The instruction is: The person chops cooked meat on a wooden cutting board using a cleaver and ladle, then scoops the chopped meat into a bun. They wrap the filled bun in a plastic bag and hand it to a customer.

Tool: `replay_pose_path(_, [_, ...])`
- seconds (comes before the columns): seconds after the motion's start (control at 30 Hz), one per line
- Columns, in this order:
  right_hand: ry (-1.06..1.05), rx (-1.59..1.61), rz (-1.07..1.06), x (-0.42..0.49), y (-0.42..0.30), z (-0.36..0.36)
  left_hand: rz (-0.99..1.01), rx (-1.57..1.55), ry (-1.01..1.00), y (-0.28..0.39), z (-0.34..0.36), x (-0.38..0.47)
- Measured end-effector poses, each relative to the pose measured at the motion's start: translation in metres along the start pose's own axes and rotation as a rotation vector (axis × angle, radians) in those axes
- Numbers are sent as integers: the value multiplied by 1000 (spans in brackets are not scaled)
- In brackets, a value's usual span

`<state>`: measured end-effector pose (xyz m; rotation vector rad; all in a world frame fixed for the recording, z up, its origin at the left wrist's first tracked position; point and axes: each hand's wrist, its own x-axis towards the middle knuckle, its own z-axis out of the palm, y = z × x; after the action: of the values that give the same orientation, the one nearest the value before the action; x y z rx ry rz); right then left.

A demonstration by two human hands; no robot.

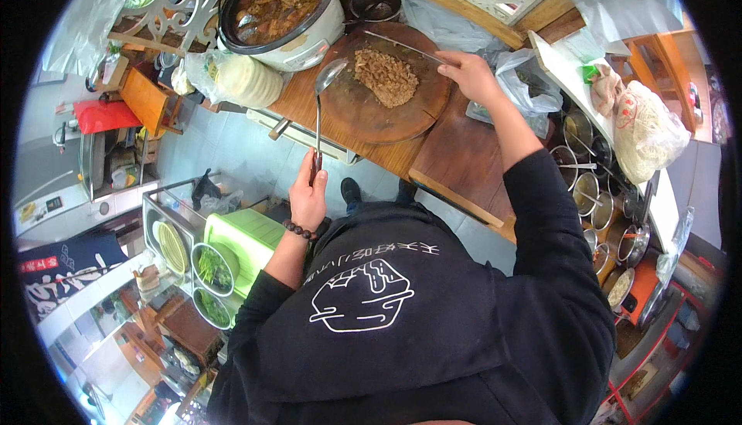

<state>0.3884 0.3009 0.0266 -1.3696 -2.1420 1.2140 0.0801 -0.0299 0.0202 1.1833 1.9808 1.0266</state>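
My left hand (307, 193) grips the dark handle of a metal ladle (331, 75), whose bowl rests at or just above the left edge of a round wooden chopping block (377, 126). A mound of chopped meat (387, 76) lies on the block. My right hand (470, 74) holds a cleaver (403, 45) at the block's upper right, its blade seen edge-on beyond the meat. Whether the blade touches the block I cannot tell. Behind the block at the left stands a large electric cooker (316, 39) full of meat stew (278, 5).
A bagged stack of round flatbreads (249, 80) sits left of the block. A dark pot (375, 2) and plastic bags (446, 22) are behind it. A wooden board (464, 161) lies at its right, with several metal containers (585, 193) farther right. Bowls of greens (214, 268) stand at lower left.
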Motion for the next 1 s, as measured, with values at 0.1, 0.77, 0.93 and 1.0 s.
replay_pose_path(0.1, [-19,-52,-135,8,6,14,-83,-22,-8,3,1,-2])
replay_pose_path(0.77, [398,265,192,-116,-7,57,-140,-41,-246,0,-17,38])
replay_pose_path(0.93, [498,216,412,-160,-74,157,-64,-189,-339,-21,-48,72])
replay_pose_path(1.0, [559,213,390,-148,-82,206,-56,-201,-426,-25,-69,93])
